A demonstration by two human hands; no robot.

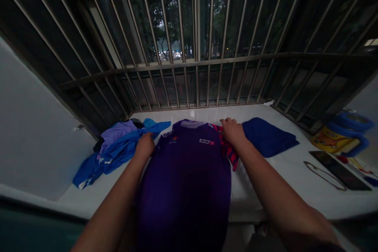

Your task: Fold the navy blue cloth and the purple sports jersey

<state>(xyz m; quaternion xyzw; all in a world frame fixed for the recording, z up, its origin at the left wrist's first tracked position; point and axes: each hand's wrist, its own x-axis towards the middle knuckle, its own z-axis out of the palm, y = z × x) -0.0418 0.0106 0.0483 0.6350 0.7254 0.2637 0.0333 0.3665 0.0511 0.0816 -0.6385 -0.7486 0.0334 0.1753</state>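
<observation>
Flanking the shirt (186, 169), the left hand (145, 145) is curled, the right hand (232, 129) loosely bent at the red sleeve (229, 152); I cannot tell whether either grips. Both arms (115, 201) reach forward, apart, presumably to keep the shirt flat. It lies on the ledge (283, 175) between piled clothes (121, 147) and a blue cloth (269, 138).

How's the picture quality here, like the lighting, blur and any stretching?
Head view: dim overall, the lower part of the purple shirt sinking into dark shadow; head view: the window bars splay outward toward the sides, probably wide-lens distortion; head view: the yellow-and-blue container near the right edge looks smeared, its lettering hard to read.
</observation>
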